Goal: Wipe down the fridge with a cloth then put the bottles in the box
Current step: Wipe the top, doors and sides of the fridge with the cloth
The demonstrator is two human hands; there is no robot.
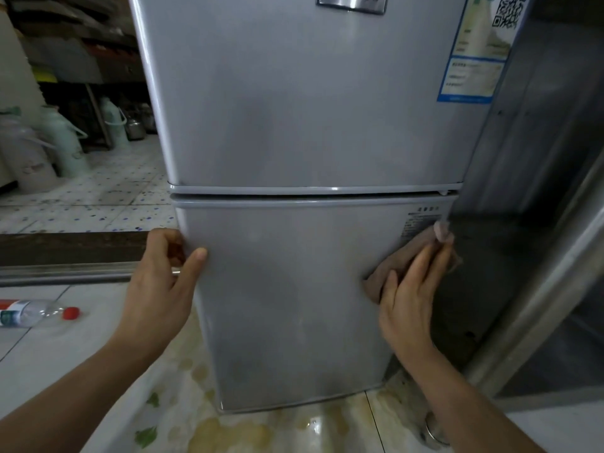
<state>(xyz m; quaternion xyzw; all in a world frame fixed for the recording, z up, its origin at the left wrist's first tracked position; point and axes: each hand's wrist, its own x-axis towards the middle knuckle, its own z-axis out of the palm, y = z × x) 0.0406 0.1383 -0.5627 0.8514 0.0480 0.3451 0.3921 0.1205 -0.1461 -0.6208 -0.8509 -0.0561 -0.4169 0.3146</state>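
Observation:
A silver two-door fridge (pixel 294 125) fills the middle of the view, both doors closed. My left hand (pixel 160 279) grips the left edge of the lower door, thumb on the front face. A brownish cloth (pixel 389 266) lies against the right side of the lower door, pressed flat under my right hand (pixel 408 295), whose fingers point up along the door's right edge. A clear plastic bottle (pixel 36 312) with a red cap lies on its side on the floor at the far left. No box is in view.
The tiled floor in front of the fridge is stained yellow, with green leaf scraps (pixel 145 436). Several large thermos flasks (pixel 68 145) stand at the back left. A metal frame (pixel 539 289) and a dark wall run close along the fridge's right side.

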